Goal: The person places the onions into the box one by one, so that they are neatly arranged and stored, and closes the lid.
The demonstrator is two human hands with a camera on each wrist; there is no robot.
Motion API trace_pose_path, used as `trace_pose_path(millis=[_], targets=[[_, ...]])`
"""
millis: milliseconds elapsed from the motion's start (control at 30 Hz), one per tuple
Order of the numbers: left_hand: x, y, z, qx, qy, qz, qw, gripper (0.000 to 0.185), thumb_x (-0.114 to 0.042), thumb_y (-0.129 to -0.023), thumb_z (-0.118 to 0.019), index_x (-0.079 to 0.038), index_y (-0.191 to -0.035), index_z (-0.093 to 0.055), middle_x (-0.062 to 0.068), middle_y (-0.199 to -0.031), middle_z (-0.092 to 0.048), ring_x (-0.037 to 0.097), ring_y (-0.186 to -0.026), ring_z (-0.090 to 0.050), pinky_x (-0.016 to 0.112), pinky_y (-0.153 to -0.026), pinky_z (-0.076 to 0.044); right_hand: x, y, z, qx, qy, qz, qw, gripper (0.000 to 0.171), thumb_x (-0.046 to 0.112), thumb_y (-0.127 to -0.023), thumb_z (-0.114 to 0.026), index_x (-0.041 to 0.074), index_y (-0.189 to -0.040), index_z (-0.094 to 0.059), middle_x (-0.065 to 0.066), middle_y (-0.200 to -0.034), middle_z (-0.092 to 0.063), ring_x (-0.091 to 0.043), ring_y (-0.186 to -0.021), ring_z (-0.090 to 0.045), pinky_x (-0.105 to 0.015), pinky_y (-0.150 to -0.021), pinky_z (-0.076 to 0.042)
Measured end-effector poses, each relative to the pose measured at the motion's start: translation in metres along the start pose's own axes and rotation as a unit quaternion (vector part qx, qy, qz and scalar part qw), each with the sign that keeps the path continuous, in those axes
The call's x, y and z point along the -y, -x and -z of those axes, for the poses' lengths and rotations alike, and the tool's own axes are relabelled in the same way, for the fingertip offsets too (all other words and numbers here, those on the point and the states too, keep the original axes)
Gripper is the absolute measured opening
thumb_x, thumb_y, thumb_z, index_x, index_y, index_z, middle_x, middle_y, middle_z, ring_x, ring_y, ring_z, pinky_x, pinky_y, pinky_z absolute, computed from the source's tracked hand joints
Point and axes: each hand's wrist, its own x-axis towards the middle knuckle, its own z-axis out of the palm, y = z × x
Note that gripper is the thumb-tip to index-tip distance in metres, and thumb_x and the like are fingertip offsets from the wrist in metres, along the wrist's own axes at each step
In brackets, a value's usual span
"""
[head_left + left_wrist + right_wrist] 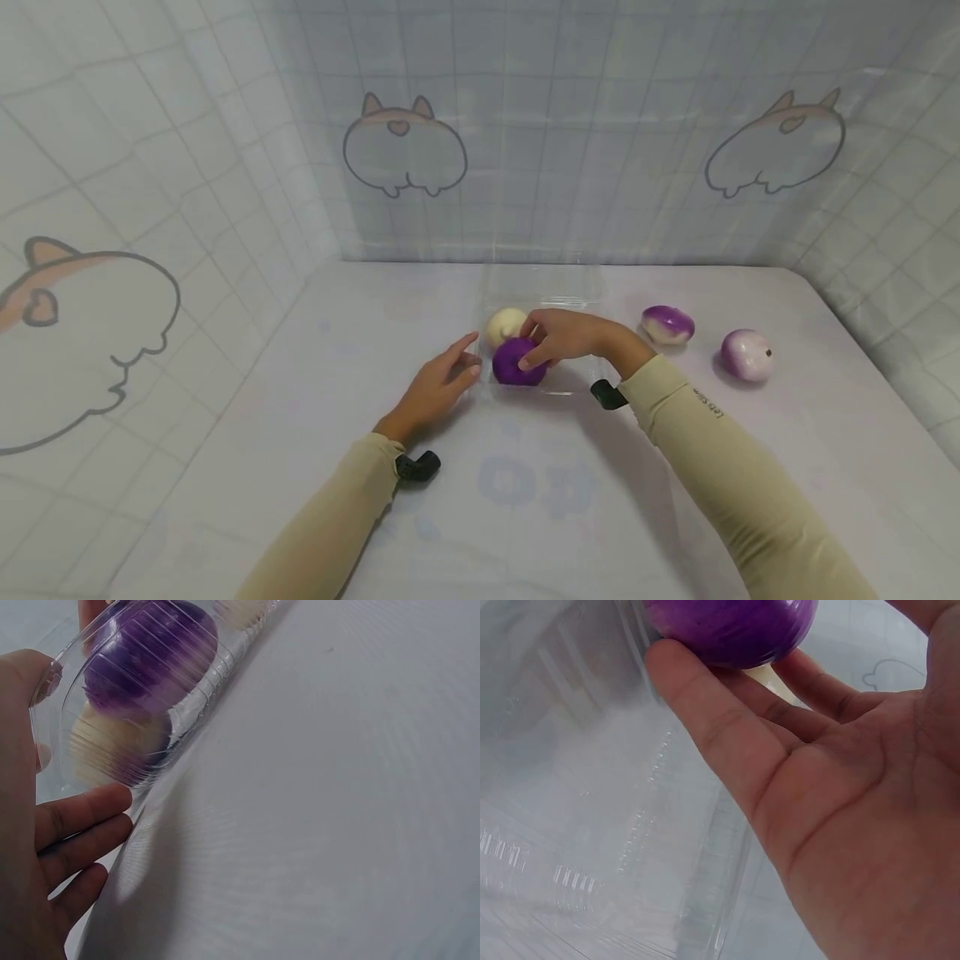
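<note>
Left of centre on the white table (300, 467), the left hand (435, 387) is seen lying with fingers straight and relaxed, its fingertips laid against the left wall of a clear plastic container (540, 292), nothing being gripped. From the left wrist view more is shown: the fingers (82, 825) are pressed along the ribbed transparent wall (150, 705), and the purple onion (150, 656) is seen through the plastic, with a pale cream onion (112, 746) just below it. Inside the container, in the head view, the cream onion (506, 325) sits behind and touching the purple onion (517, 362), which lies at the front of the container. Over that purple onion the right hand (566, 333) is placed, fingers bent loosely down upon its top. The right wrist view shows what is hidden from above: the fingers (727, 727) are almost straight, only their tips being held against the purple onion (731, 626), with the palm open and the container's clear floor (592, 847) beneath. Whether the thumb is closed on the onion cannot be told. Part of the cream onion is hidden by the right hand in the head view. Further right, well apart from the container, two purple-and-white onions are left on the table: one nearer (667, 323) and one (746, 355) beyond it. Tiled backdrops with cartoon animal drawings (405, 146) are set round the table.
</note>
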Motion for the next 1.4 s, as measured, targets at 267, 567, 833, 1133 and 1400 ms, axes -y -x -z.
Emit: trace_pose_path(millis=[267,567,833,1133,1400], targets=[[0.004,0.003,-0.003,-0.004,-0.009,-0.002,0.9999,0.062,-0.039,-0.102,-0.055,-0.018,-0.157,-0.035,0.005,-0.124,-0.068,0.026,-0.127,-0.055,0.051,-0.109,-0.037,0.007,0.001,-0.008,0.000,0.004,-0.005,1.000,0.058,0.028,-0.084,-0.082,0.001,-0.125,-0.051,-0.014,-0.117,-0.063,-0.022,-0.098,-0.067,-0.036,-0.083,-0.057],[0.000,0.000,-0.001,0.002,-0.014,0.000,0.9999,0.062,-0.042,-0.104,-0.052,-0.019,-0.158,-0.033,0.004,-0.126,-0.067,0.024,-0.128,-0.054,0.050,-0.111,-0.036,0.010,0.001,-0.006,-0.006,0.037,0.008,0.999,0.059,0.030,-0.085,-0.081,0.004,-0.128,-0.049,-0.012,-0.117,-0.064,-0.022,-0.104,-0.064,-0.038,-0.091,-0.052],[0.001,0.002,-0.001,0.005,-0.011,0.009,0.9999,0.063,-0.044,-0.103,-0.053,-0.020,-0.158,-0.033,0.001,-0.125,-0.067,0.025,-0.130,-0.052,0.052,-0.111,-0.035,0.008,-0.003,-0.009,-0.005,0.026,0.012,1.000,0.057,0.029,-0.085,-0.081,0.009,-0.130,-0.053,-0.009,-0.117,-0.065,-0.023,-0.109,-0.061,-0.042,-0.098,-0.047],[0.004,-0.002,0.000,-0.002,0.000,-0.007,1.0000,0.062,-0.038,-0.102,-0.056,-0.019,-0.157,-0.034,0.002,-0.123,-0.068,0.025,-0.130,-0.053,0.051,-0.112,-0.035,-0.002,-0.002,-0.007,-0.021,0.011,0.032,0.999,0.053,0.031,-0.090,-0.075,0.013,-0.136,-0.057,-0.009,-0.130,-0.062,-0.022,-0.117,-0.060,-0.042,-0.099,-0.049],[0.007,-0.001,-0.003,-0.003,0.007,-0.002,1.0000,0.063,-0.038,-0.102,-0.058,-0.018,-0.157,-0.035,0.002,-0.121,-0.069,0.026,-0.129,-0.054,0.052,-0.111,-0.035,-0.014,-0.001,-0.012,-0.031,-0.034,0.034,0.998,0.044,0.023,-0.095,-0.070,0.004,-0.132,-0.056,-0.015,-0.132,-0.059,-0.023,-0.111,-0.064,-0.034,-0.088,-0.056]])
